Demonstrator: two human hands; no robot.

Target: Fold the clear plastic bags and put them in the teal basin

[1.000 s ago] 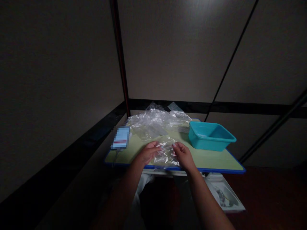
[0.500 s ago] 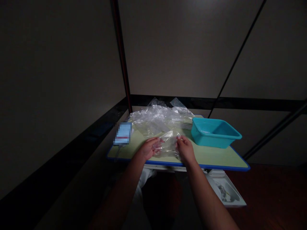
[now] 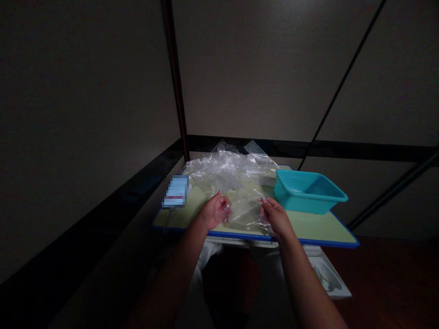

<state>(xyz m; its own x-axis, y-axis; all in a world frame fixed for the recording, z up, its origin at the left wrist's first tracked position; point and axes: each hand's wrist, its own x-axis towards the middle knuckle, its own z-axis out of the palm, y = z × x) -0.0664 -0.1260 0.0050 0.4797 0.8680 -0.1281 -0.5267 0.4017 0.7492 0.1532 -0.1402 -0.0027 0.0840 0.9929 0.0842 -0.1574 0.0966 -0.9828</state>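
Clear plastic bag (image 3: 246, 212) is spanning the table's near side (image 3: 318, 229); the right hand (image 3: 277, 218) is pinching one edge, the left hand (image 3: 211, 214) is holding curled fingers opposite, grip impossible to tell. Lopsided pulling could be risking slips or tears.

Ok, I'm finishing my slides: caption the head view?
Left hand and right hand handling clear plastic, teal basin to the right.

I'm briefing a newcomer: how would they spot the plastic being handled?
Find the blue-edged table. At its near side is the clear plastic piece, between the left hand and right hand; unlike the heaped plastic behind, the right hand pinches it.
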